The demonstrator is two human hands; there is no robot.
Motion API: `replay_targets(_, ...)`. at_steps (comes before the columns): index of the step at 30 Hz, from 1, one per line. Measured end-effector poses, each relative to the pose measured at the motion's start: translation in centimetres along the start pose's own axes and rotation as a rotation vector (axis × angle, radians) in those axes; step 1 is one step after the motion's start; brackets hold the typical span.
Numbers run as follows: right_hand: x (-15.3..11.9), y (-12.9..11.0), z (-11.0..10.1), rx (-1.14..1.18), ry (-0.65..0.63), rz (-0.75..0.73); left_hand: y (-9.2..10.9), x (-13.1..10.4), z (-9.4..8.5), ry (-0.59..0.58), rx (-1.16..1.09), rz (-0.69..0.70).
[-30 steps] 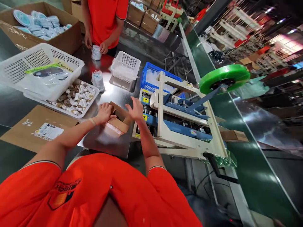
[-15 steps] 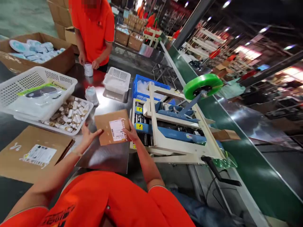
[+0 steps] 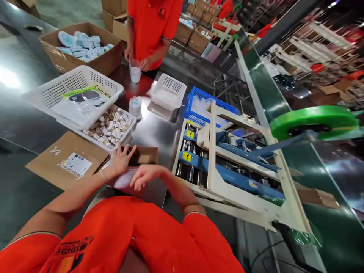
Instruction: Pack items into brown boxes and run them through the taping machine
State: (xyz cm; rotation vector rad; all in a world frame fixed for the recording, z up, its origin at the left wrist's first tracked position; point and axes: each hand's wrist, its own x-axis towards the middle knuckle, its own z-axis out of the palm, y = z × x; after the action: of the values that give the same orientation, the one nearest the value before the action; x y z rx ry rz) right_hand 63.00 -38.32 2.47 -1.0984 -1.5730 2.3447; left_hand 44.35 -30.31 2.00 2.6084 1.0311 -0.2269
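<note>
A small brown cardboard box (image 3: 150, 154) stands open on the metal table in front of me, its hollow inside showing. My left hand (image 3: 121, 162) is at the box's left side with fingers spread. Over the near edge hangs my right hand (image 3: 146, 175), its fingers loosely bent and apart, with no object seen in them. A greyish-white patch (image 3: 125, 179) shows beneath the hands; whether it is a flap or a reflection I cannot tell. Flat cardboard cartons with a white label (image 3: 68, 161) lie stacked to the left.
A white tray of small rolls (image 3: 113, 127) sits beyond my left hand, under a white basket (image 3: 76, 81) holding bagged items. A wrapped white cup (image 3: 135, 108) stands nearby. To the right is a box-taping machine (image 3: 199, 159). Across the table a person (image 3: 153, 34) holds a clear cup.
The closed-looking labelled box between my hands is now turned, with its open inside showing. My right hand has moved from its right side to the near edge. The view has shifted left.
</note>
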Motion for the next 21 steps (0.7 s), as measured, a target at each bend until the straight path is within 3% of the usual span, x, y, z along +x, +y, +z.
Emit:
replay_targets(1, -0.7, -2.2, -3.3, -0.136, 0.176, -0.027, -0.1, 0.1, 0.6, 0.017, -0.003, 0.008)
replay_targets(3, -0.7, -6.7, -10.6, -0.496, 0.761, -0.038, -0.5, 0.3, 1.6, 0.06, -0.035, 0.032)
replay_targets(4, 0.2, -8.7, -14.3, -0.71, 1.019, 0.039, -0.7, 0.4, 2.0, 0.084, -0.061, 0.047)
replay_targets(6, 3.1, -11.7, -20.9, -0.949, 1.225, 0.178, -1.0, 0.6, 2.8, 0.126, -0.115, 0.074)
replay_targets(9, 8.2, -13.3, -27.4, -1.065, 1.244, 0.28, -1.2, 0.7, 3.6, 0.156, -0.181, 0.095)
replay_targets(12, 11.6, -12.3, -30.1, -1.107, 1.156, 0.307, -1.1, 0.9, 4.4, 0.162, -0.233, 0.098)
replay_targets(14, 12.2, -11.2, -30.9, -1.099, 1.087, 0.312, -1.1, 1.0, 4.7, 0.164, -0.265, 0.105)
replay_targets(16, 11.6, -10.4, -31.5, -1.072, 1.075, 0.341, -1.3, 1.1, 5.0, 0.169, -0.294, 0.122)
replay_targets(18, 9.5, -10.2, -31.9, -1.029, 1.145, 0.398, -1.7, 1.1, 5.3, 0.191, -0.33, 0.146)
replay_targets(21, 3.4, -10.2, -31.7, -0.941, 1.325, 0.488, -2.3, 1.2, 5.8, 0.265, -0.407, 0.209)
